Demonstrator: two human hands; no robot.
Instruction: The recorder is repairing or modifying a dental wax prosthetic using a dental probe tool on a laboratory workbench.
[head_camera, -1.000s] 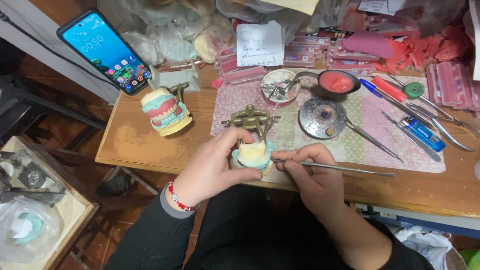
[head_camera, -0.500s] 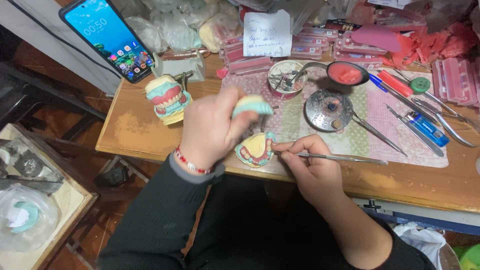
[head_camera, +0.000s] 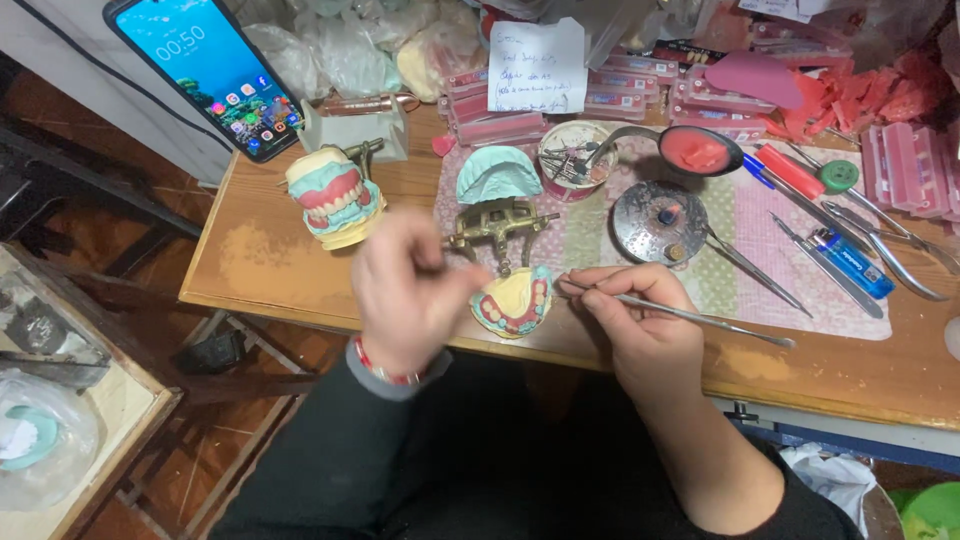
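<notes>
A yellow lower jaw model with pink wax gums and teeth (head_camera: 512, 305) sits on a brass articulator (head_camera: 497, 225) at the table's front edge. The articulator's upper arm is tipped back, so its teal cast (head_camera: 497, 172) faces up. My right hand (head_camera: 640, 325) holds a thin metal wax tool (head_camera: 700, 318), whose tip touches the model's right side. My left hand (head_camera: 410, 290) is blurred just left of the model, fingers loosely curled and holding nothing.
On the wooden table (head_camera: 260, 270) stand a second closed denture model (head_camera: 330, 195), a propped phone (head_camera: 205, 70), a round metal dish (head_camera: 660, 220), a ladle of red wax (head_camera: 697, 150), a tin of burs (head_camera: 572, 160), several hand tools, a blue lighter (head_camera: 850, 265) and pink wax boxes (head_camera: 620, 95).
My left hand swung the upper cast up and back, let it go, and drew away to the left. The right hand has kept the tool at the lower model.
</notes>
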